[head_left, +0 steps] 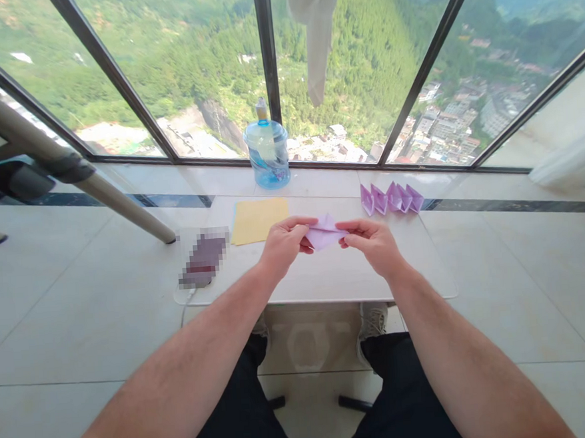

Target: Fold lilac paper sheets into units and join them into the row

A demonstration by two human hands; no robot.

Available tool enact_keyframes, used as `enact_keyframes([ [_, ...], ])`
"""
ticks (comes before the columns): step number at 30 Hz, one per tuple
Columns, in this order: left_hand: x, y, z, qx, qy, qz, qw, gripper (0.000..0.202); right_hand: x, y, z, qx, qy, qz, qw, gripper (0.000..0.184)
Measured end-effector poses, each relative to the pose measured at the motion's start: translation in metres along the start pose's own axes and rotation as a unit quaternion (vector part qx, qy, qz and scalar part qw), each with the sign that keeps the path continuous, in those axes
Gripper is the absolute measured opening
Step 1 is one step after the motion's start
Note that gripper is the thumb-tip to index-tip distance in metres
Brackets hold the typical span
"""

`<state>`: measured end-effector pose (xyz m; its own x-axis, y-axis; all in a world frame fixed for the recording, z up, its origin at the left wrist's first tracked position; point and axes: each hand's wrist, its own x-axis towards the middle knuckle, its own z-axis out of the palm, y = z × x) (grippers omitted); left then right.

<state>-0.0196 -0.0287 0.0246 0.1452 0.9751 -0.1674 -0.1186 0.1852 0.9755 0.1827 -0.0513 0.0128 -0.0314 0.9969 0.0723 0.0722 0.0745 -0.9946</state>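
A folded piece of purple paper [326, 234] is held above the low white table between my two hands. Its left end is pinched by my left hand [288, 240], thumb on top and fingers curled beneath. My right hand [371, 238] grips the right end between thumb and fingers. The paper has a raised triangular point at the top and a crease across its middle. Behind my right hand, several folded purple paper pieces [392, 199] stand in a row. A stack of yellow paper sheets [259, 220] lies flat behind my left hand.
On the white table [322, 283], a blurred phone [204, 260] with a cable lies at the left. A large blue water bottle [268, 155] stands by the window at the back. To the left, a metal-legged piece of furniture [126, 207] rests on the tiled floor.
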Motion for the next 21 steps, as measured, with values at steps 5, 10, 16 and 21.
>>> enact_keyframes([
  [5, 0.000, 0.002, -0.002, -0.029, -0.036, -0.020, 0.999, 0.037, 0.002, 0.003, 0.002, -0.065, 0.055, -0.042, 0.995, 0.026],
  [10, 0.006, -0.005, -0.002, 0.086, -0.013, 0.033, 0.996, 0.027, 0.006, 0.005, 0.004, -0.072, 0.103, -0.059, 0.990, 0.021],
  [16, 0.007, -0.009, -0.002, 0.099, -0.028, 0.044, 0.994, 0.026, 0.002, 0.000, 0.004, -0.056, 0.015, 0.045, 0.997, 0.024],
  [21, 0.003, -0.004, -0.002, 0.096, -0.065, 0.030, 0.993, 0.028, 0.001, -0.004, 0.004, -0.055, -0.003, 0.054, 0.997, 0.025],
])
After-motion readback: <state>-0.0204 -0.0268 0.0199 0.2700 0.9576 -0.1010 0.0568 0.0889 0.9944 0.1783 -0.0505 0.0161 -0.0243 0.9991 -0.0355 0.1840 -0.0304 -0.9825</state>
